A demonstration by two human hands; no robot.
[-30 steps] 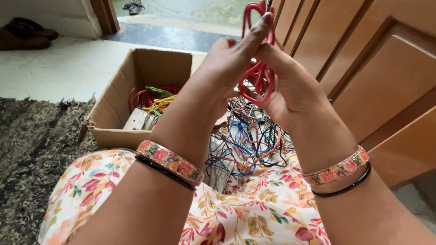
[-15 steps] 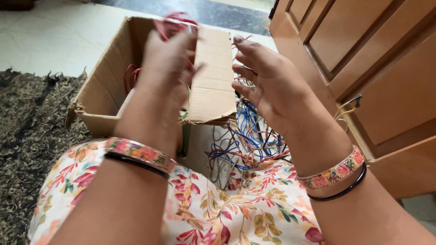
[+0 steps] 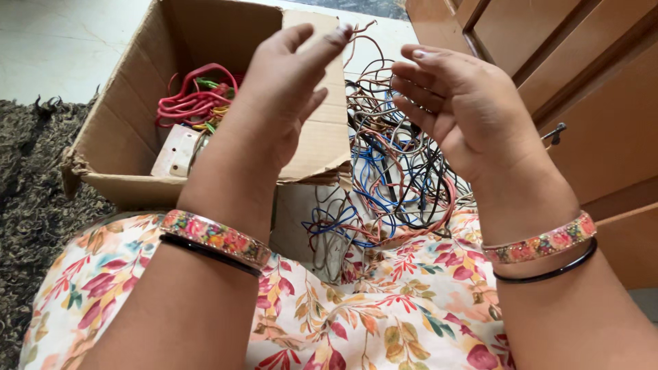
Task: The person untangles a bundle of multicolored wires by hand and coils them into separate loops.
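Note:
My left hand (image 3: 284,89) is raised over the right edge of a brown cardboard box (image 3: 120,140), fingers apart and holding nothing. My right hand (image 3: 473,109) hovers open above a tangled heap of blue, red, black and white wires (image 3: 391,185) that rests against my lap. Inside the box lies a coiled red wire bundle (image 3: 188,103) beside yellow and green wires and a white plastic part (image 3: 175,151). Both wrists wear a floral bangle and a thin black one.
A wooden panelled door (image 3: 582,75) stands close on the right, with a small metal latch (image 3: 555,133). A dark shaggy rug (image 3: 27,199) covers the floor at left, pale tiles (image 3: 62,48) beyond it. My floral-print clothing (image 3: 370,315) fills the foreground.
The coiled red wire that both hands held up has gone into the box. My left hand let it go and both hands now hang open above the box edge and the wire heap.

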